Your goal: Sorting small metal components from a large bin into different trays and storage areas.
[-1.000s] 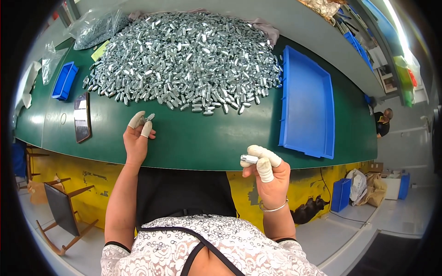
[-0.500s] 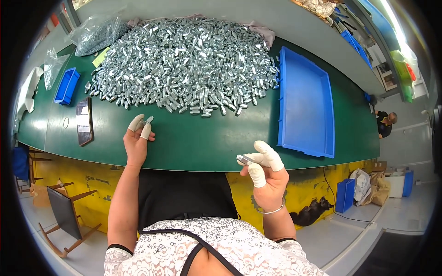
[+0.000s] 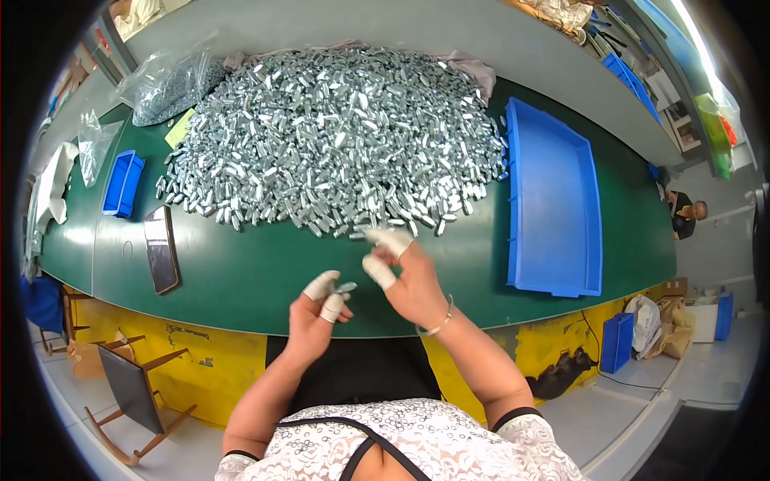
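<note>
A small metal piece [image 3: 346, 287] sits just below the centre of the frame, pinched between the covered fingertips of the left hand [image 3: 314, 314]. To its right, the right hand [image 3: 413, 287] reaches the lower edge of a big metal pile [image 3: 337, 136], thumb and forefinger slightly parted; blur hides whether it grips anything. A blue tray [image 3: 555, 208] lies at centre right, a phone [image 3: 163, 252] at centre left, both on the green table [image 3: 233, 276].
</note>
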Demonstrator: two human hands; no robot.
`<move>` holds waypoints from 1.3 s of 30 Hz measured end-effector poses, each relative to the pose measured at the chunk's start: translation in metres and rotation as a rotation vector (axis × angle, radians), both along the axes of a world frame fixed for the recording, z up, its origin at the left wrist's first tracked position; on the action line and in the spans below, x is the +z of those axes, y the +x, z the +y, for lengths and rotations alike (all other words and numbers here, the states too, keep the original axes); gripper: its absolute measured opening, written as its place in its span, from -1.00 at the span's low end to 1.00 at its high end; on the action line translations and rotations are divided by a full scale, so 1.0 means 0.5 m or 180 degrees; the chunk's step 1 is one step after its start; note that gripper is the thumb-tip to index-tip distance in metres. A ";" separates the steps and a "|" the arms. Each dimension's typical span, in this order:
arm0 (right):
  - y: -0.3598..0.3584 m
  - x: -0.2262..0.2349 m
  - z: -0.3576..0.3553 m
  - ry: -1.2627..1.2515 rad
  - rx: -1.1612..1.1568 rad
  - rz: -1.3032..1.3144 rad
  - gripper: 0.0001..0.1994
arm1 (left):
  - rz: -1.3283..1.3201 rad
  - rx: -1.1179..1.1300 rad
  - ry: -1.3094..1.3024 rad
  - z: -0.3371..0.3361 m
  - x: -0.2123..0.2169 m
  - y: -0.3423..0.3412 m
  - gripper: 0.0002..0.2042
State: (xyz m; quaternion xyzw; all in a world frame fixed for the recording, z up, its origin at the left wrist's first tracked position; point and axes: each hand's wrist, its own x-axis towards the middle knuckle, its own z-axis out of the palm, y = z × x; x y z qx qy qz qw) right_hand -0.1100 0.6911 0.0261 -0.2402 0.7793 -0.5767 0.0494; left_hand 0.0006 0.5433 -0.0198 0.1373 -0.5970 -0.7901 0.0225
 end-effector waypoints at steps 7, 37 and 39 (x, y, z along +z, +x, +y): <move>0.041 0.008 0.021 0.0411 0.0522 -0.0207 -0.78 | 0.0253 -0.0548 0.0289 0.008 0.023 -0.037 -0.61; -0.083 -0.001 0.313 0.1954 -0.2575 0.1721 -0.87 | -0.0409 -0.0235 0.0217 -0.053 0.026 -0.062 -0.70; -0.093 -0.001 0.294 0.1980 -0.2279 0.1773 -0.86 | -0.0430 -0.0254 0.0383 -0.035 0.020 -0.060 -0.72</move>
